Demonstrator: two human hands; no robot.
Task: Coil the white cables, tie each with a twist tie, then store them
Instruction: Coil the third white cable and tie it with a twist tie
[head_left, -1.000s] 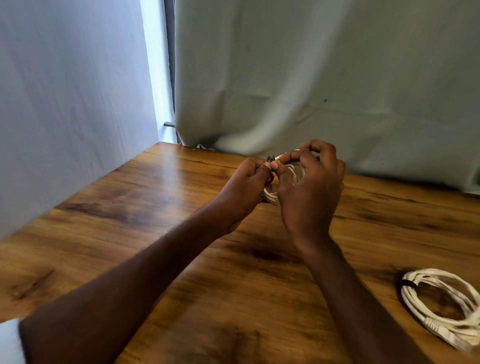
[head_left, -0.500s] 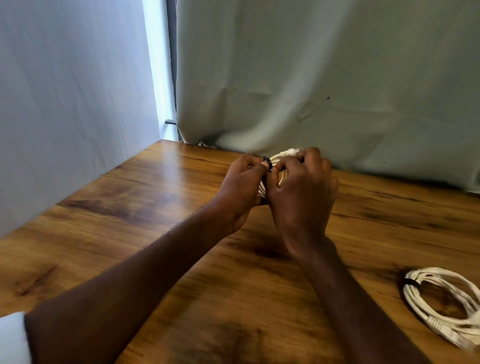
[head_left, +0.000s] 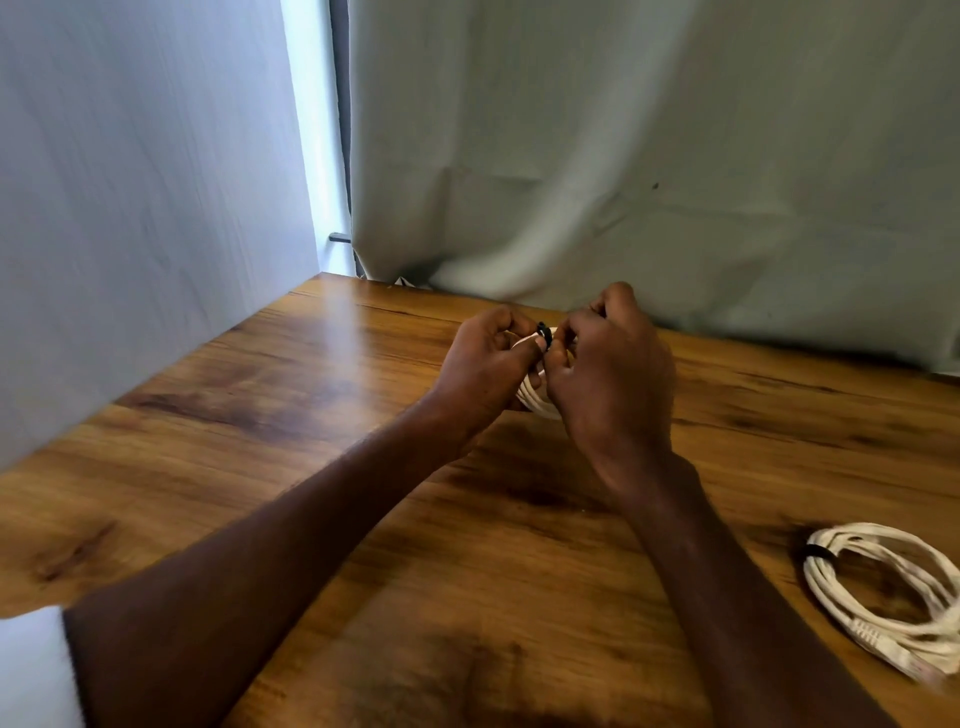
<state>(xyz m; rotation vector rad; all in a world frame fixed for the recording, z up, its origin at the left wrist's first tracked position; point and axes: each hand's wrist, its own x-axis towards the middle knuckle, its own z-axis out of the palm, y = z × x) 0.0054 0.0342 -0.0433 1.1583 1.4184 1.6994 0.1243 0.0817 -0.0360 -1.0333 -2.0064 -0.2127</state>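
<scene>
Above the far part of the brown wood-grain table (head_left: 311, 405), the left hand (head_left: 480, 369) and right hand (head_left: 608, 374) meet, fingers curled round a coiled white cable (head_left: 535, 397), pinching a black twist tie (head_left: 543, 329) at its top. A second tied white cable coil (head_left: 883, 592) lies near the right edge, well apart; a pale curtain (head_left: 649, 156) hangs behind.

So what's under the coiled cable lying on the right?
The tied cable coil rests directly on the wooden table; bare wood shows through its loop. Nothing else is visible beneath it.
</scene>
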